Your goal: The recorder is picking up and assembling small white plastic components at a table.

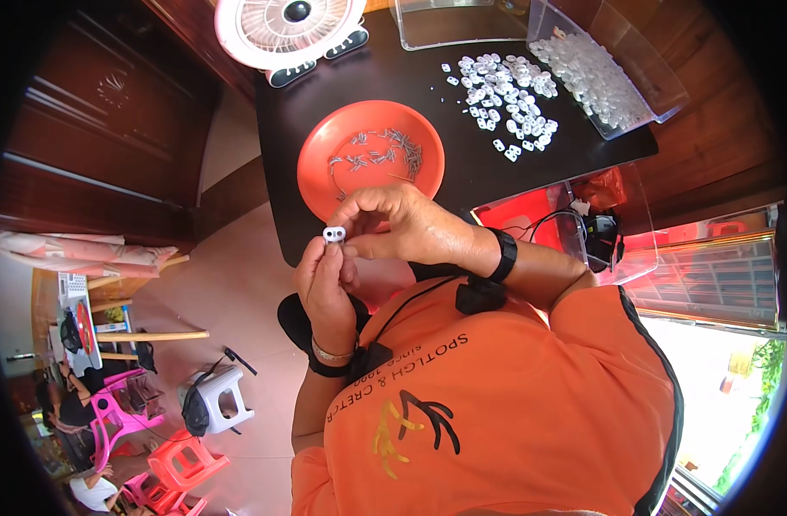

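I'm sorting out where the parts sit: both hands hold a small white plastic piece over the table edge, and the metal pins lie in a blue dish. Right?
Not quite. The dish holding the metal pins is orange-red, not blue, as the head view shows. Both the left hand and right hand do hold the small white plastic piece.

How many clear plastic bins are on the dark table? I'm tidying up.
2: one clear plastic bin at the far edge, another clear plastic bin of white pieces at the table's far right; more may be hidden.
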Available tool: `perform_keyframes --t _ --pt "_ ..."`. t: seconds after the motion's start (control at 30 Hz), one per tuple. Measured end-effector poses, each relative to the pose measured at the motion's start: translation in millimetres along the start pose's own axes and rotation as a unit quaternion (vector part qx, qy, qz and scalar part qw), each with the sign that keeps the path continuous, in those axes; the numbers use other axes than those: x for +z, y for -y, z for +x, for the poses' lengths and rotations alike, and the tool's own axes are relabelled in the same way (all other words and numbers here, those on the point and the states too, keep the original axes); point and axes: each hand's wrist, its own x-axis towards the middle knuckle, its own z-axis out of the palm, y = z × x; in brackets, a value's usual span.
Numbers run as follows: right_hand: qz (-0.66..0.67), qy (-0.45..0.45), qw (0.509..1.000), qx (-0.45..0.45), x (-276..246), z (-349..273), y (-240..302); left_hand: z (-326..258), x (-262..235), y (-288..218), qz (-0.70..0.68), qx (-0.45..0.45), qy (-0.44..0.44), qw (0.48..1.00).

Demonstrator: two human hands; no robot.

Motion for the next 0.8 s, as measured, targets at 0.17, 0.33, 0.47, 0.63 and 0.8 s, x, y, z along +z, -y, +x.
perform_keyframes --t 0.17,0.33,0.47,0.63,0.8 --pt "-0.038 0.016 0.999 -0.021 0.1 -1.3 -4.4 0.0 3.5 -3.4 -0.053 -0.034 -0.025 0.998" --pt "-0.131 0.012 0.990 -0.059 1.7 -2.9 -0.2 2.5 -2.5 3.5 -0.022 -0.041 -0.017 0.999" --pt "-0.295 -0.039 0.943 -0.149 11.2 -4.0 1.3 3.1 2.2 7.2 0.012 -0.011 -0.029 0.999" --pt "-0.350 -0.023 0.921 -0.172 12.0 -2.4 -10.0 2.2 1.2 11.7 -0.034 -0.015 -0.040 0.999" --pt "-0.361 -0.024 0.916 -0.171 12.0 -5.0 -15.5 4.0 4.7 15.7 -0.010 0.010 -0.053 0.998"
